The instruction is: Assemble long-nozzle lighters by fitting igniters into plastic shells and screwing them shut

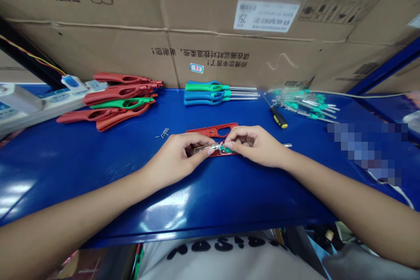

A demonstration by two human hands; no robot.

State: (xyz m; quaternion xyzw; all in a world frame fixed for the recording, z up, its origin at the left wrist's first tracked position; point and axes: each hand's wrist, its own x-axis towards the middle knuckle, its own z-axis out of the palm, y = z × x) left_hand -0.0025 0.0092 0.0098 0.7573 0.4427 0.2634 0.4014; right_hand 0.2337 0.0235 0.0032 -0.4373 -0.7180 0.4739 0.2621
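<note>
My left hand (179,153) is closed, pinching the clear fuel tank (201,148) of a gas lighter's inner assembly between thumb and fingers. My right hand (256,144) is closed on the green part (226,149) of that same assembly, where thin wires show. The tip of a metal tube (288,145) sticks out beyond my right hand. Beneath the assembly lies one red lighter handle half (216,154), mostly covered by my hands. Just behind, a second red handle half (210,131) rests with its inner side up.
Small screws (164,133) lie left of the handle halves. Red and green handle shells (121,96) are piled at the back left, beside a power strip (55,100). Blue and green lighters (205,96), a screwdriver (278,117) and several green-and-metal inner assemblies (305,103) line the cardboard (203,35).
</note>
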